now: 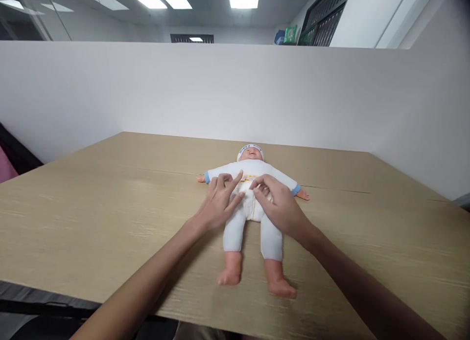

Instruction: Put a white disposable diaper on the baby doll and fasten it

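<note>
A baby doll (252,165) lies on its back, with its head at the far side and its feet toward me. It wears white clothes with blue cuffs, and a white diaper (253,210) is around its hips over the trousers. My left hand (219,198) rests at the left side of the diaper's waist, its thumb and fingers apart. On the right side my right hand (277,203) is closed, with curled fingers and the thumb pinched at the front of the diaper's waist. The hands partly cover the waistband, so its fastening is hidden.
The doll lies on a wide wooden table (110,203) with a seam across it. A white partition wall (220,90) stands behind the table. At the far left are a pink and a black item (14,154). A green package (290,34) shows beyond the wall.
</note>
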`<act>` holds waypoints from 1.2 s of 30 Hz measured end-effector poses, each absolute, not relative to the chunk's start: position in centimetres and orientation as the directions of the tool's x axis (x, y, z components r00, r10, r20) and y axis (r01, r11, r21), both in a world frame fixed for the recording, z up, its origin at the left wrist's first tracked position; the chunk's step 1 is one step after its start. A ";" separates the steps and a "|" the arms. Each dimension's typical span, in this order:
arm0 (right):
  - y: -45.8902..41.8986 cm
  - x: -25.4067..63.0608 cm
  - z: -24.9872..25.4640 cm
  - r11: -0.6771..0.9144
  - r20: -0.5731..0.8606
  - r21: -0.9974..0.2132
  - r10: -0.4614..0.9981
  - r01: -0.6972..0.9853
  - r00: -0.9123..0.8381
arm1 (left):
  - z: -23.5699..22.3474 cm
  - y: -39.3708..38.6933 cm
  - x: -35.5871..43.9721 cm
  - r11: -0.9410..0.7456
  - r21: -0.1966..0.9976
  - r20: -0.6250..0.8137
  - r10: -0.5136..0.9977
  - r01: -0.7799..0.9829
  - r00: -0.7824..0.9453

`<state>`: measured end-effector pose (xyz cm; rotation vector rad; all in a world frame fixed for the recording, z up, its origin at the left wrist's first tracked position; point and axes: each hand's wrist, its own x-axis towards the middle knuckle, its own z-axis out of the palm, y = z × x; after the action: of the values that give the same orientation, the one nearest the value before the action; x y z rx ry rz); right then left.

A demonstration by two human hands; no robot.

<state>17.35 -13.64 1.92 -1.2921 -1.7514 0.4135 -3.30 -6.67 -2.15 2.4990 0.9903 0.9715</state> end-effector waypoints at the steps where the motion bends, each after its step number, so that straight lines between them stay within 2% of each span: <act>1: -15.3 17.2 1.7 0.427 0.450 -0.687 0.885 0.588 -0.117 | -1.8 -8.0 -3.8 -0.731 0.485 0.481 0.682 0.480 0.551; 5: -20.4 17.8 -0.5 0.418 0.308 -0.670 0.908 0.613 -0.283 | -1.0 -12.3 -5.7 -0.800 0.496 0.362 0.545 0.338 0.757; 7: -21.1 18.6 -1.8 0.379 0.256 -0.666 0.925 0.643 -0.280 | -1.2 -12.9 -6.4 -0.824 0.466 0.265 0.479 0.323 0.837; 9: -20.7 19.5 -2.8 0.323 0.239 -0.660 0.946 0.678 -0.218 | -1.8 -12.5 -6.7 -0.814 0.444 0.228 0.506 0.374 0.832; 14: -18.2 20.1 -4.1 0.149 0.251 -0.547 0.968 0.824 -0.008 | -3.1 -9.8 -5.2 -0.682 0.490 0.255 0.708 0.543 0.659; 18: -17.8 19.4 -5.0 0.165 0.294 -0.434 0.955 0.886 -0.034 | -3.5 -9.2 -3.2 -0.662 0.476 0.269 0.736 0.579 0.622; 23: -18.4 19.4 -6.0 0.208 0.332 -0.396 0.940 0.894 -0.072 | -3.8 -9.3 -2.7 -0.690 0.425 0.266 0.714 0.586 0.648; 27: -18.8 19.3 -6.3 0.234 0.371 -0.394 0.925 0.889 -0.079 | -4.2 -9.2 -3.0 -0.733 0.470 0.357 0.667 0.491 0.654; 30: -18.9 19.3 -6.5 0.256 0.393 -0.437 0.917 0.862 -0.073 | -4.4 -9.3 -3.0 -0.761 0.518 0.441 0.629 0.391 0.641; 36: -18.6 19.4 -7.4 0.295 0.423 -0.489 0.903 0.821 -0.072 | -4.5 -9.3 -3.0 -0.758 0.541 0.435 0.623 0.364 0.650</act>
<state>19.38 -18.61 -7.37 -1.5378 -1.9002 0.1578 -3.02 -9.34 -4.46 2.4617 0.7772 0.8671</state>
